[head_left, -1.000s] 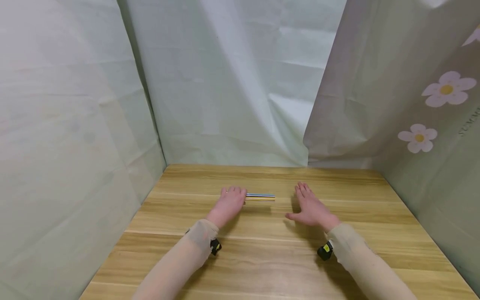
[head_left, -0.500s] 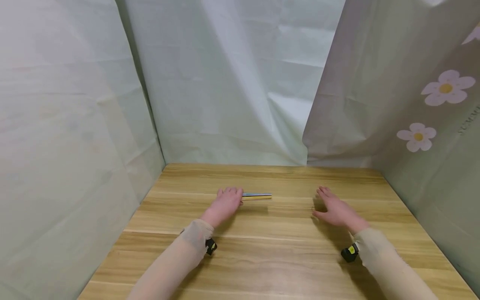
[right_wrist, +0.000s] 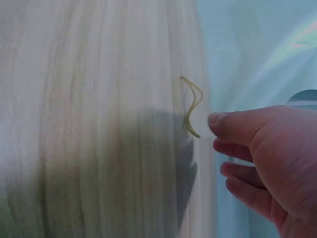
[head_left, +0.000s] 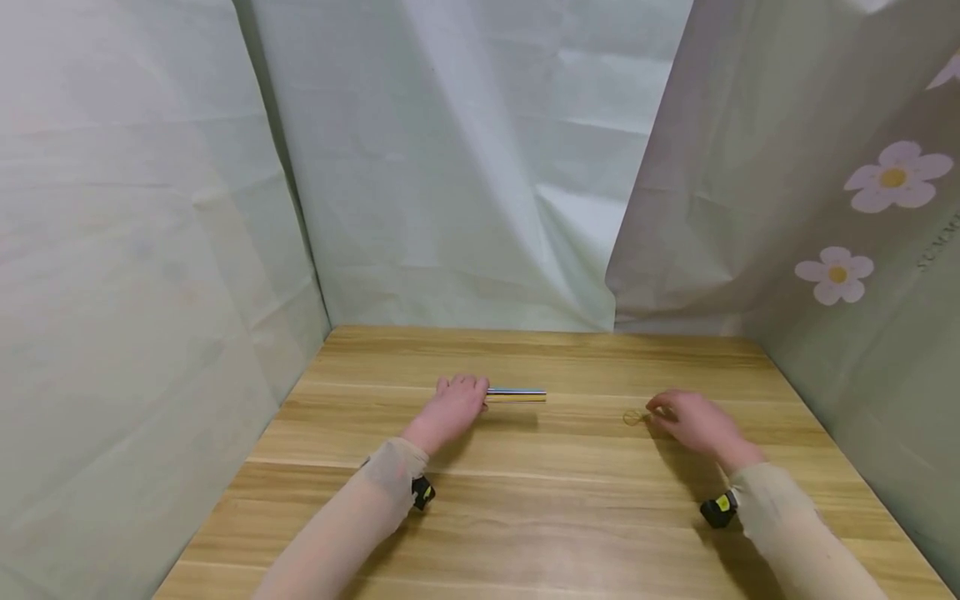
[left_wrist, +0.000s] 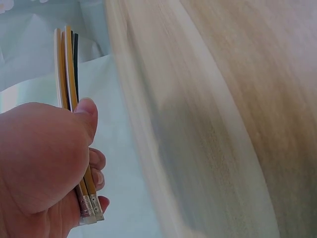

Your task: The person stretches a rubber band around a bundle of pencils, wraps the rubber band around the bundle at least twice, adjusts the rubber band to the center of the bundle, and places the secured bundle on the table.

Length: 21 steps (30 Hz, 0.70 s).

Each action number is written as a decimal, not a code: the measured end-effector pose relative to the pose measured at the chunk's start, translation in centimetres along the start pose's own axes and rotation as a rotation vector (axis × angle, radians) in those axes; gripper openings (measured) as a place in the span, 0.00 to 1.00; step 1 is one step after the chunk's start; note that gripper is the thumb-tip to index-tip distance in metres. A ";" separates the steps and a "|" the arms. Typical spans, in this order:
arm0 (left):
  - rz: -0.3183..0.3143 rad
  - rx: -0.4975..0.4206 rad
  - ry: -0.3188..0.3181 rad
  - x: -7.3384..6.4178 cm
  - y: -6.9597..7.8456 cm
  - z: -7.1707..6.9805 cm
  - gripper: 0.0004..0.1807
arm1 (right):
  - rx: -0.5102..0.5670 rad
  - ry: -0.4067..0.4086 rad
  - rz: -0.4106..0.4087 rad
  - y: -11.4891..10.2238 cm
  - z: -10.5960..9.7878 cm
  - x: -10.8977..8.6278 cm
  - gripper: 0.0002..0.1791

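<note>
My left hand [head_left: 452, 407] grips a bundle of several pencils [head_left: 517, 396] above the table, their free ends pointing right. In the left wrist view, fingers and thumb wrap round the pencils [left_wrist: 71, 74], whose metal ferrules and eraser ends stick out below the hand [left_wrist: 44, 158]. A thin yellowish rubber band [head_left: 633, 417] lies twisted on the table at the right. My right hand [head_left: 697, 423] is beside it, fingers loosely bent. In the right wrist view a small gap shows between the rubber band [right_wrist: 193, 106] and the thumb tip of the hand [right_wrist: 267, 153].
The wood-grain table [head_left: 525, 517] stretches under both arms. Pale cloth [head_left: 465, 167] hangs behind it and at both sides, with printed flowers [head_left: 835, 275] on the right. Each wrist bears a small black camera [head_left: 718, 510].
My right hand has moved right, away from the pencils, and drawn its fingers in beside the rubber band. The left hand with the pencils has shifted slightly left.
</note>
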<state>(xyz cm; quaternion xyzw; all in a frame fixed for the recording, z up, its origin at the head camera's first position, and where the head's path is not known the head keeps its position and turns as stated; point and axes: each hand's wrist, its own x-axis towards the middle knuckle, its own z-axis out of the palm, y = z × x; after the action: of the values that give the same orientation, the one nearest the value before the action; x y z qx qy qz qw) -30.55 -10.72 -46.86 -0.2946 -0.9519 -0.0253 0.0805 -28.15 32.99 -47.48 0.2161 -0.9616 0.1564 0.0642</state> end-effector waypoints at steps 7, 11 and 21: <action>0.004 0.010 -0.012 0.2 0.5 0.2 0.10 | 0.003 0.020 -0.038 -0.1 0.5 0.8 0.09; 0.013 0.037 -0.010 0.3 0.7 0.2 0.11 | 0.002 0.015 -0.025 -0.2 0.9 1.3 0.09; 0.014 0.063 -0.013 0.2 0.8 0.1 0.11 | -0.002 -0.007 0.006 -0.5 1.7 2.3 0.04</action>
<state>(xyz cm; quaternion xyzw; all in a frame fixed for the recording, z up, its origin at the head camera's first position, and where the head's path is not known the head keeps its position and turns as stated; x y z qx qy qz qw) -30.26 -9.89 -46.96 -0.2988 -0.9506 0.0073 0.0838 -30.10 31.10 -48.54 0.2136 -0.9627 0.1548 0.0604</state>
